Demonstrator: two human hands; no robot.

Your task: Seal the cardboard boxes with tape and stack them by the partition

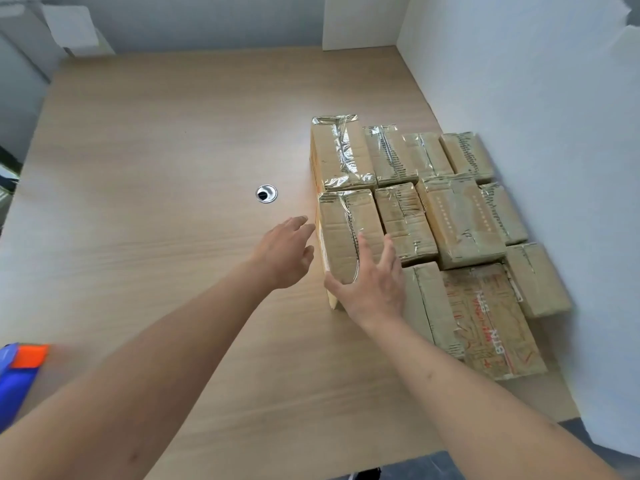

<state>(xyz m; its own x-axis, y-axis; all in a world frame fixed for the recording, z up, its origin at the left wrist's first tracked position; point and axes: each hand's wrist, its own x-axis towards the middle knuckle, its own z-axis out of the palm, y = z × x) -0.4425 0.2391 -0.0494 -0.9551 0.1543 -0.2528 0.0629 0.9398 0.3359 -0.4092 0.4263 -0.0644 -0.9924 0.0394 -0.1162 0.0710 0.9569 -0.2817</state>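
Head view: I'm seeing my right hand (372, 282) spreading over the near end of a taped box (346, 233) at frame center, touching it; my left hand (287, 251) is hovering spread just beside it over the counter (156, 202), near the partition (536, 98).

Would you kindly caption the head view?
Right hand rests on a taped box among boxes by the partition; left hand open.

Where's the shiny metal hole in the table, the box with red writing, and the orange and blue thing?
metal cable hole (266, 194): head view, on its silver rim.
box with red writing (491, 317): head view, on its taped top.
orange and blue tape dispenser (20, 372): head view, on its blue body.
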